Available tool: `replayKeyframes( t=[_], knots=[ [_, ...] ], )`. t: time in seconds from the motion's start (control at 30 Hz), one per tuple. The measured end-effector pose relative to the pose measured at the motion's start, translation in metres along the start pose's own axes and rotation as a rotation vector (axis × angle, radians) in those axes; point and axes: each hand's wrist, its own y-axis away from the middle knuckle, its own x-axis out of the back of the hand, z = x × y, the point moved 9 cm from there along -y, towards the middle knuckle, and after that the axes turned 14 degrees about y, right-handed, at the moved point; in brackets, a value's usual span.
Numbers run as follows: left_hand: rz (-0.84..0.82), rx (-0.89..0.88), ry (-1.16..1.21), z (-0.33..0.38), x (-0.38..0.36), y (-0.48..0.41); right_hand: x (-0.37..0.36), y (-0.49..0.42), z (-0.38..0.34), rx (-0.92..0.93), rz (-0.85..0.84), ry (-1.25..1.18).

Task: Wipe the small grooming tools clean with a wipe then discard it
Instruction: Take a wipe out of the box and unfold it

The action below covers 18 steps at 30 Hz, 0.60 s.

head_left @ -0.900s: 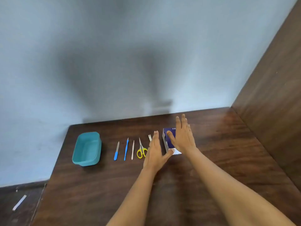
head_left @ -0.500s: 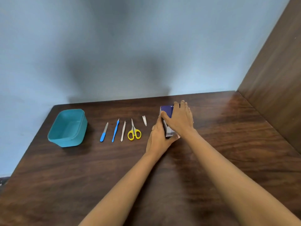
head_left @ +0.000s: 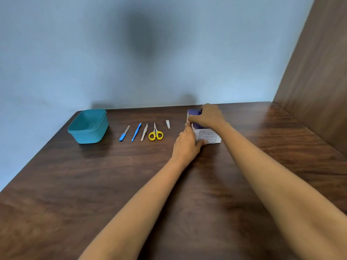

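Observation:
A purple and white wipe box (head_left: 207,136) stands on the brown table (head_left: 131,184). My left hand (head_left: 185,143) grips its near left corner, thumb across the white front. My right hand (head_left: 207,116) lies over the box top with fingers curled at its left edge; what they pinch is hidden. Left of the box, a row of grooming tools lies flat: a blue-handled file (head_left: 124,136), a blue stick tool (head_left: 136,131), tweezers (head_left: 144,132), yellow-handled scissors (head_left: 155,133) and a small nail clipper (head_left: 167,124).
A teal plastic tub (head_left: 88,126) sits at the table's far left. A pale blue wall runs behind the table, and a brown wooden panel (head_left: 315,81) closes the right side. Bare wood stretches toward me.
Both hands went from open beside the box to closing on it. The left now grips the corner, the right curls over the top. The view has dropped and moved closer.

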Motion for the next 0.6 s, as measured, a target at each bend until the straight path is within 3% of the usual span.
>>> replayKeyframes(
  t=[0.1, 0.23, 0.33, 0.4, 0.47, 0.53, 0.6],
  knots=[
    [-0.013, 0.020, -0.006, 0.008, -0.004, 0.010, 0.032, 0.017, 0.011, -0.029, -0.032, -0.303],
    [-0.007, 0.044, 0.043, 0.011, -0.003, 0.018, 0.060, 0.021, 0.060, -0.246, -0.016, -0.885],
    [0.002, 0.046, 0.040, 0.010, -0.002, 0.021, 0.059, 0.024, 0.108, -0.411, 0.017, -1.057],
    [0.010, 0.046, 0.035, 0.010, -0.002, 0.021, 0.049, 0.030, 0.143, -0.514, 0.039, -0.975],
    [0.018, 0.039, 0.022, 0.009, -0.002, 0.020, 0.043, 0.036, 0.174, -0.553, 0.072, -0.609],
    [0.025, 0.032, 0.011, 0.008, -0.003, 0.019, 0.036, 0.041, 0.182, -0.495, 0.092, -0.292],
    [0.033, 0.017, 0.005, 0.007, -0.002, 0.018, 0.032, 0.047, 0.168, -0.415, 0.123, -0.181]
  ],
)
